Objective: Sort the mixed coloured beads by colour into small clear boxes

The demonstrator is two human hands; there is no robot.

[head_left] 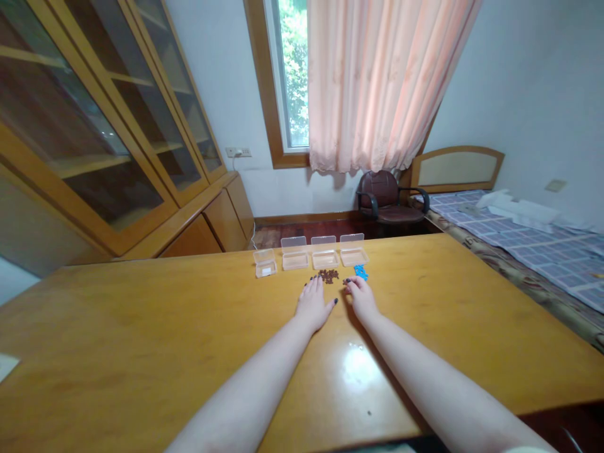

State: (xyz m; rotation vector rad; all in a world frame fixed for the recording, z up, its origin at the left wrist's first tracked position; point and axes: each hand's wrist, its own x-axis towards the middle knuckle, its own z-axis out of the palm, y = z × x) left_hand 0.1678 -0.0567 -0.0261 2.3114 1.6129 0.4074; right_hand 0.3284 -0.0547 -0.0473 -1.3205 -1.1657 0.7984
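Note:
My left hand [314,304] lies flat on the wooden table [141,327], fingers stretched out, fingertips just short of a small pile of brown beads [329,275]. My right hand [361,296] rests beside it with fingers curled downward onto the table, next to a small pile of blue beads [361,272]; whether it pinches a bead is too small to see. Behind the piles stand several clear plastic boxes with open lids: a smaller one [265,263] at the left, then three in a row [324,253].
A wooden cabinet with glass doors [94,138] runs along the left wall. Beyond the table stand a dark office chair [389,198], a window with a pink curtain [377,82], and a bed [519,239] at the right. A white paper corner [7,365] lies at the table's left edge.

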